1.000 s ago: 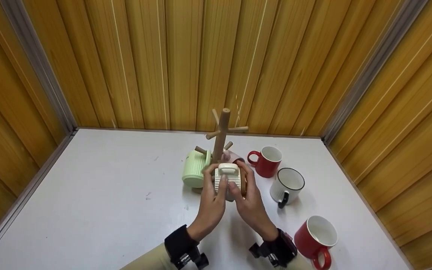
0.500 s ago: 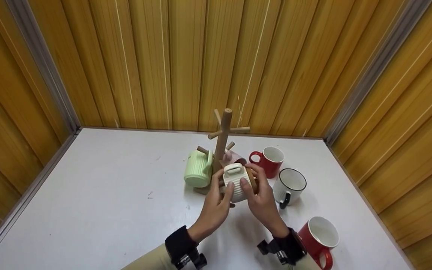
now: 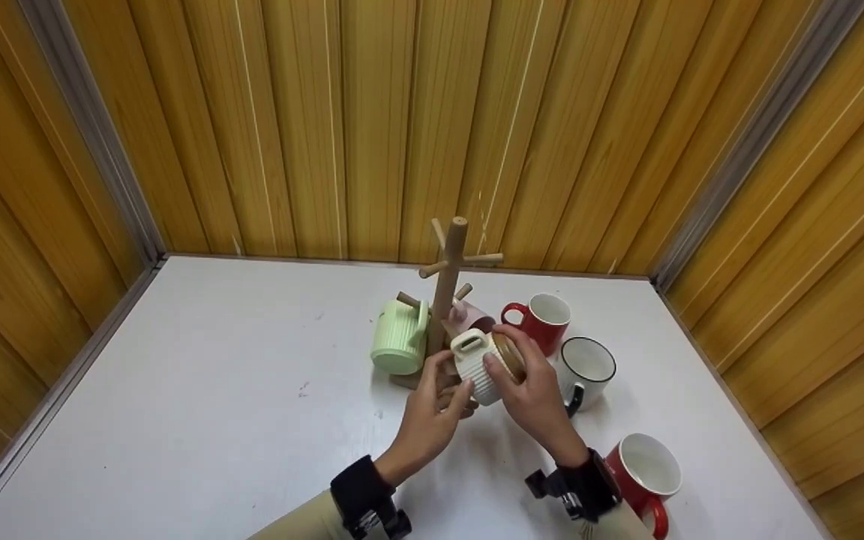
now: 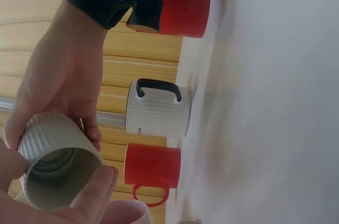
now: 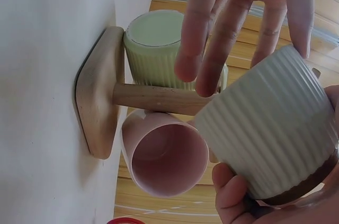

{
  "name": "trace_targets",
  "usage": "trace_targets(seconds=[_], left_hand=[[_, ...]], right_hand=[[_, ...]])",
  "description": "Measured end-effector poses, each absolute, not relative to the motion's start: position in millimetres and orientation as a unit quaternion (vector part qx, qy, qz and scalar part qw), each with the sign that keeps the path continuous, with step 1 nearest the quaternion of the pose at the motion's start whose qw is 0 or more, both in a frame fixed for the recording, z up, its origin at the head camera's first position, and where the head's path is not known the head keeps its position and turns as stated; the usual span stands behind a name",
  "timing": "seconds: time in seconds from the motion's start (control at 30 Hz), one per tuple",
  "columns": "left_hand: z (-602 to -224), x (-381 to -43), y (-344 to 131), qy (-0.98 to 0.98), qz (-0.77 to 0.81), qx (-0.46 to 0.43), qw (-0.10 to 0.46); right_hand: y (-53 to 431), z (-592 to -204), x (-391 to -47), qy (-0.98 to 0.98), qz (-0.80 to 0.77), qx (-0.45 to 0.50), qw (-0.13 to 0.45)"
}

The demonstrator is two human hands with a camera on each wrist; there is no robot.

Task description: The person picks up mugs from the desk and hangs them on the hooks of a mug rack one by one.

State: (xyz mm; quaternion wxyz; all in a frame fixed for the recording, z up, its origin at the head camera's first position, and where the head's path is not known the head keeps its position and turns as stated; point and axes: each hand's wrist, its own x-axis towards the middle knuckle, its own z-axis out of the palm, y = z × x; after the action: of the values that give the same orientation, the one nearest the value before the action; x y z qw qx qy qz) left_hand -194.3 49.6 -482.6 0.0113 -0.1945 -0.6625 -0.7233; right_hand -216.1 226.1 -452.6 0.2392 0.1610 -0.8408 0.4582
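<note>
So our right hand had a good hold of the ribbed white mug, fingers and thumb wrapped around the end by its brown base. Our left hand was pretty relaxed, fingers loose and mostly straight, with one digit just touching the rim. We had the mug up off the table, tipped on its side with the loop handle up top and the mouth facing our left hand.

Just past it was the wooden mug rack, upright, with the three upper pegs bare. A light green mug sat at the rack's lower left, bottom toward us, handle next to the post. A pink mug was down low on the right, mouth turned sideways.

Off to the right we had three more mugs standing upright on the table: a red mug with its handle toward the rack, a black-rimmed white mug partly behind our right hand, and nearest us a second red mug, partly covered by the black wrist strap. Wood-look panel walls boxed in the back and sides.
</note>
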Motion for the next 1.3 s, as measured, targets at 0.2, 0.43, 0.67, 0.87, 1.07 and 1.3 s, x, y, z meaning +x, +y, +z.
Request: trace_targets(seconds=[0.2,0.43,0.67,0.87,1.07,1.3], left_hand=[[-485.7,-197.0,47.9,-0.669,-0.72,-0.182,0.006],[-493.0,-203.2,47.0,-0.681,-0.71,-0.178,0.021],[-498.2,-208.5,45.6,-0.673,-0.719,-0.174,0.023],[-500.4,-212.3,44.1,-0.684,-0.711,-0.162,0.013],[-502.0,-215.4,41.1,-0.706,-0.692,-0.152,0.012],[-505.8,-218.8,36.1,-0.724,-0.669,-0.164,0.029]], right_hand=[[223.4,-453.5,-218.2,-0.852,0.446,0.14,0.237],[220.4,-452.9,-225.2,-0.861,0.436,0.13,0.229],[217.2,-455.3,-229.8,-0.865,0.431,0.124,0.223],[213.8,-457.4,-233.1,-0.863,0.428,0.135,0.231],[210.6,-457.7,-236.6,-0.865,0.428,0.126,0.228],[207.2,-461.3,-239.7,-0.872,0.413,0.121,0.235]])
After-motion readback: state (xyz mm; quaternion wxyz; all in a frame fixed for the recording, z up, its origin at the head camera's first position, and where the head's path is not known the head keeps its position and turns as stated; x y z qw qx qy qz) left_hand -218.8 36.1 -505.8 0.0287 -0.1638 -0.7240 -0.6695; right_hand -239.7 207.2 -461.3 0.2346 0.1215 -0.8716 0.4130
